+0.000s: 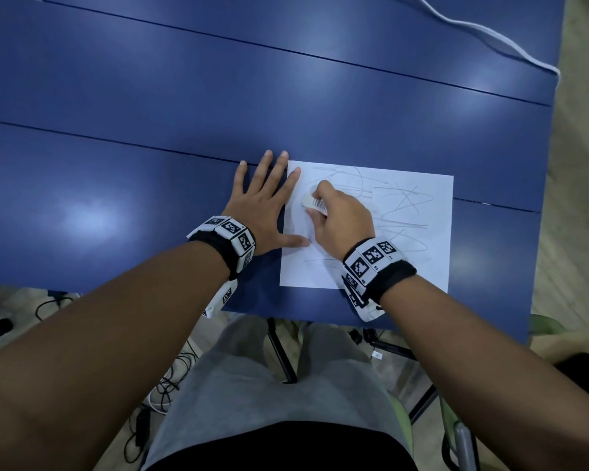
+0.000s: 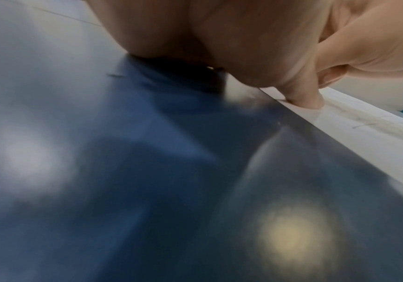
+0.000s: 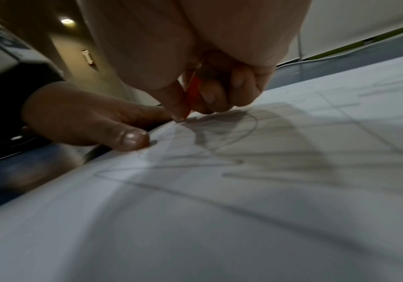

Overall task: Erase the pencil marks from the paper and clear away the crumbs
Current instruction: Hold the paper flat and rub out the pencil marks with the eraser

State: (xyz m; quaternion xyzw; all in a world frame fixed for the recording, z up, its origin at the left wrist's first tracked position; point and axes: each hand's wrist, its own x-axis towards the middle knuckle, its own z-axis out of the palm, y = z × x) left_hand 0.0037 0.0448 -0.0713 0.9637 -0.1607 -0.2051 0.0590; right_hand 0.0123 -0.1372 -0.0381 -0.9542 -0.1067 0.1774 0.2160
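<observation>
1. Head view: you are early in the job. The paper [image 1: 368,229] lies flat near the front edge of the blue table [image 1: 150,130], and pencil marks [image 1: 402,205] cover most of its middle and right side. Only the strip on the left, beside your fingers, looks bare, so most of the rubbing is ahead of you. Your right hand [image 1: 340,222] pinches the eraser [image 1: 314,202] with curled fingers and holds it down on the sheet's upper left part. Your left hand [image 1: 262,205] lies flat with fingers spread, mostly on the table, with forefinger and thumb on the sheet's left edge. No crumbs can be made out here.

2. Left wrist view: one fingertip [image 2: 309,101] presses the paper's edge [image 2: 340,118]; faint lines show beyond it.

3. Right wrist view: your curled fingers [image 3: 222,91] grip something red against the sheet, likely the eraser's sleeve. Grey strokes [image 3: 244,152] run across the whole near sheet, unerased. Sweeping crumbs is not yet begun.
</observation>
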